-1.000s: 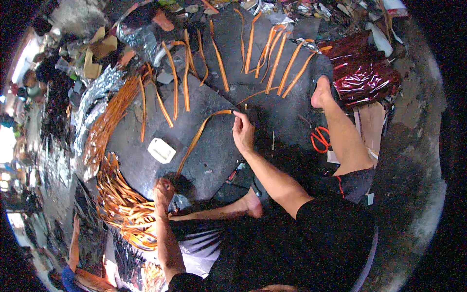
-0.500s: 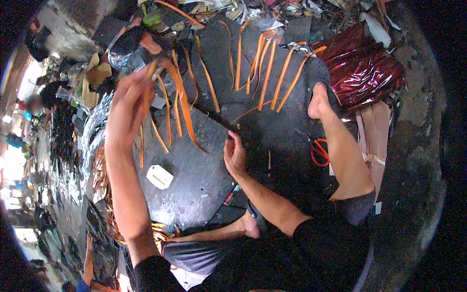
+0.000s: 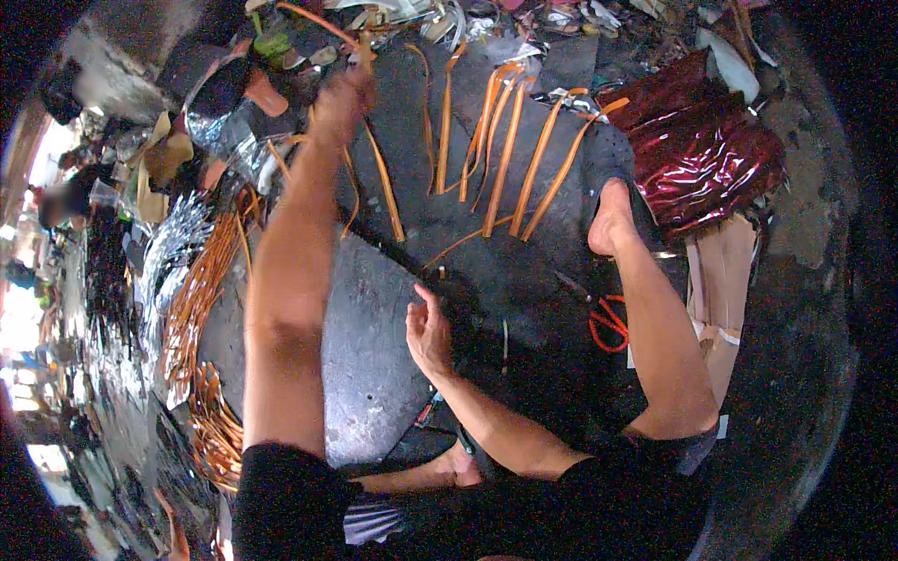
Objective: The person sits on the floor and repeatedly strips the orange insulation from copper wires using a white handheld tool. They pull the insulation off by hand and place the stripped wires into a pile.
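Observation:
My left hand (image 3: 342, 105) reaches out to the far side of the dark board (image 3: 374, 327), beside a row of thin orange strips (image 3: 505, 154). It is smeared by motion, so its fingers and anything in them cannot be made out. Its forearm covers part of the board and some strips. Nearer to me, my right hand (image 3: 429, 335) hovers over the board's right edge. Its index finger is stretched out, the other fingers are loosely bent, and nothing shows in it. A loose orange strip (image 3: 472, 241) lies a little beyond it.
Red-handled scissors (image 3: 608, 325) lie right of my right hand, near my bare foot (image 3: 612, 217). Shiny dark red sheeting (image 3: 702, 150) is spread at the far right. Bundles of orange strips (image 3: 210, 309) and silver strips (image 3: 182, 243) lie at the left. Scraps line the far edge.
My left hand has swung forward and to the right; the curved orange strip hanging from it is no longer visible. A white tag is now hidden behind its forearm. The view has shifted slightly.

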A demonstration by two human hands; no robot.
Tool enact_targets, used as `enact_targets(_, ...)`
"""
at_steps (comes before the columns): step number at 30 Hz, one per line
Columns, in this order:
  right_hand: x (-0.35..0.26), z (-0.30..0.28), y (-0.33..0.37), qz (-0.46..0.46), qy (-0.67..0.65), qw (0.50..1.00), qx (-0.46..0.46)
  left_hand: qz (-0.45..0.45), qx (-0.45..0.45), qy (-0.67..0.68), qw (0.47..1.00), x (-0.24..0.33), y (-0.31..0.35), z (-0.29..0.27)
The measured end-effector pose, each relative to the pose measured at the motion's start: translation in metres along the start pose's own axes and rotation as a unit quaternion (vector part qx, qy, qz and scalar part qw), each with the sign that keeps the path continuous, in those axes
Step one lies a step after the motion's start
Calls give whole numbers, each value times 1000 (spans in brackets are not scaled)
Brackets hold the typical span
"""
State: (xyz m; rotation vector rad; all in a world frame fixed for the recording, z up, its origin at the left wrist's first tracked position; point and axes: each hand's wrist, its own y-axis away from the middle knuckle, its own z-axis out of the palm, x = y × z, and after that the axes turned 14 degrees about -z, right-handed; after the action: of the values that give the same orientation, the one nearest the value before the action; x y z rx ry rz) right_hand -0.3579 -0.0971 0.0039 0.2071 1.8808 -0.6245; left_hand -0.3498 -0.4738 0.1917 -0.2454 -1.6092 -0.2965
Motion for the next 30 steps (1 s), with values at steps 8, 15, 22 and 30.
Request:
enact_targets(8,6,5,-1,-22,11,1000,13,-110,67,-216,968,-155,288,2)
enact_targets(15,-8,-23,-53,-53,-9,998,-16,-333,-56,63,939,-159,521,-117)
enact_targets(22,-64,-211,-179,-184,679,710,-38,-282,-18,88,955,-151,555,-136)
enact_targets(30,-13,-246,-155,-166,719,528,-419,-220,-4,98,970,-136,554,-151)
